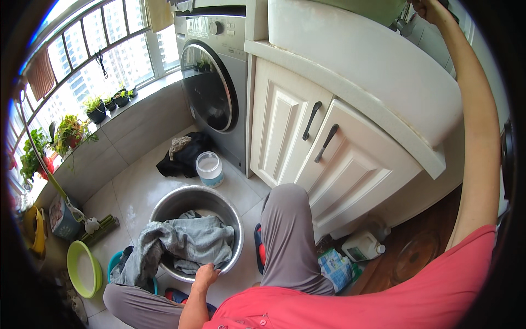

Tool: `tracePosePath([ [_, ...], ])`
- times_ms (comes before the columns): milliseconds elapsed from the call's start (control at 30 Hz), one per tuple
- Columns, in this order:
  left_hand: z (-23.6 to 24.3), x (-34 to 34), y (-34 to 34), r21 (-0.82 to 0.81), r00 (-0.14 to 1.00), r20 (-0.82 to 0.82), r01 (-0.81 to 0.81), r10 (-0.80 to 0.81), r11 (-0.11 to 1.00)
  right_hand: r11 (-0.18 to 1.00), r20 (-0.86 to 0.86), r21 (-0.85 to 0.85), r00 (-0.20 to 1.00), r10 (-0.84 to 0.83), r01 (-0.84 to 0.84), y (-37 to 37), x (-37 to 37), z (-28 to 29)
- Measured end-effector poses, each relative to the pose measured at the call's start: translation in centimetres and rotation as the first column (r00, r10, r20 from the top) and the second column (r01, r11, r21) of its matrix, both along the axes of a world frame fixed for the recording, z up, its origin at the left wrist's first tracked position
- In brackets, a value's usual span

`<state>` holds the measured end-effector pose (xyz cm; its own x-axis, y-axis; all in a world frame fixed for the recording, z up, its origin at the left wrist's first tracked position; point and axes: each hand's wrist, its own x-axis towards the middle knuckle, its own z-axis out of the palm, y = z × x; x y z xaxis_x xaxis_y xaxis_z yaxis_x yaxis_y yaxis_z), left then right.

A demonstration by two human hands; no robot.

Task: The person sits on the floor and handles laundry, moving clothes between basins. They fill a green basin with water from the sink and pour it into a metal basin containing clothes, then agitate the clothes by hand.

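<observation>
My left hand (207, 274) is closed on the front rim of a steel basin (234, 241) on the floor, which holds grey-blue cloth (192, 241) draped over its left side toward a blue basin (115, 264). My right arm reaches up to the top right, where my right hand (421, 7) is curled near the sink's fittings and a green container (356, 10) above the white sink (361, 55); what it holds is unclear. A clear tub (209, 168) and dark cloth (172, 164) lie before the washing machine (219, 148).
White cabinet doors (350, 170) stand ahead, right of the washing machine. A green basin (84, 268), a mop (98, 230) and a yellow item (36, 230) line the left. Potted plants (96, 113) sit on the windowsill. A white jug (359, 247) and packages (334, 266) are by my right leg.
</observation>
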<state>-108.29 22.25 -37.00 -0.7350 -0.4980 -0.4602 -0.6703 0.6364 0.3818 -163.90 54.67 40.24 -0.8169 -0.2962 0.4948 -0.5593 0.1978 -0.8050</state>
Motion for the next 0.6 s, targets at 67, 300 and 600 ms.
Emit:
tracePosePath([
  [67,0.1,0.2,0.0,0.011,1.0,-0.022,0.005,-0.005,1.0,1.0,0.002,-0.002,1.0,0.016,-0.016,0.2,-0.2,0.1],
  [300,0.5,0.1,-0.3,0.014,0.999,-0.031,0.026,-0.025,1.0,0.997,0.014,-0.017,0.997,0.07,-0.07,2.0,-2.2,0.7],
  [600,-0.5,0.9,0.4,0.006,0.998,-0.065,-0.009,0.009,1.0,0.979,-0.054,-0.006,0.977,0.205,-0.205,-1.2,0.6,-1.2],
])
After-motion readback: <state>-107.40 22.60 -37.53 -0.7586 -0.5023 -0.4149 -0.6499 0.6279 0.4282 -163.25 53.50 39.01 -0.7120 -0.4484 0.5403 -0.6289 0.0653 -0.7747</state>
